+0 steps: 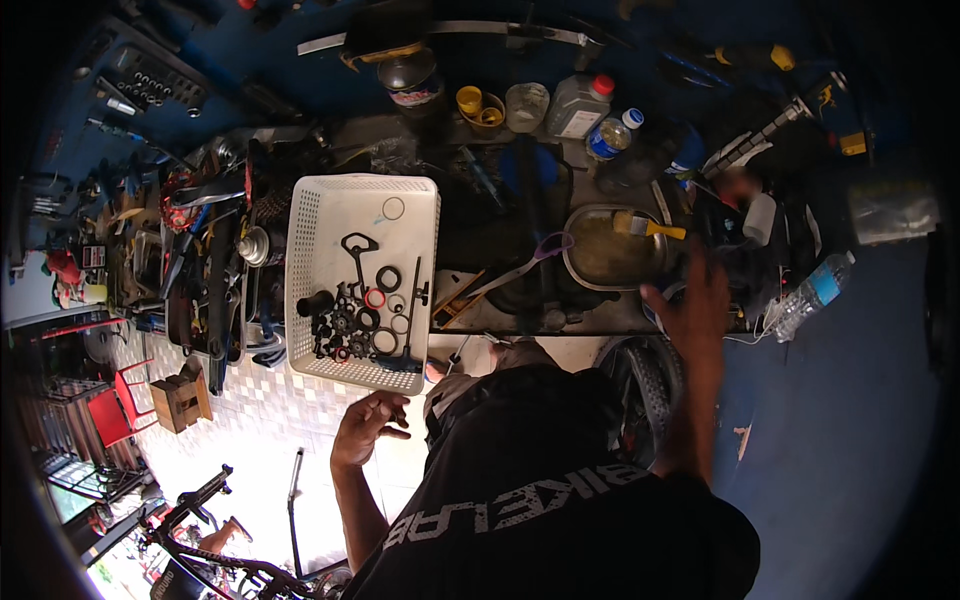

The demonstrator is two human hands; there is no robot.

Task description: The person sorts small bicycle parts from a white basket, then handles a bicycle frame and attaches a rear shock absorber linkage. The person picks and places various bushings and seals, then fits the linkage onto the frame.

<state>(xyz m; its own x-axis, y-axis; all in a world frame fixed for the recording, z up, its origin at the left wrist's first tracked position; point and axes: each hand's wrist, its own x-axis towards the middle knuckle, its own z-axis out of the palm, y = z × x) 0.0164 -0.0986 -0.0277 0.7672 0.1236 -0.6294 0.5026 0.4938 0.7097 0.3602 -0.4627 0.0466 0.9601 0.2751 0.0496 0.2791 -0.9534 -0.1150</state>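
Apparently light, the brush (650, 227) lay over the right rim of the metal tray (600, 286) on the worktop (610, 318); its stiff-looking yellow handle, perhaps slippery, offered the best hold. Nearby, the right hand (698, 300) was spread; the left hand (368, 428) curled near the white basket (330, 230), any pinch unclear.

White perforated basket (340, 202), upright, jutting past the front edge of the worktop (610, 319); inside, a loose pile of mostly black bike parts (350, 322). Farther right, oval pan (606, 254), brownish within, yellow-handled brush (650, 228) across its rim.
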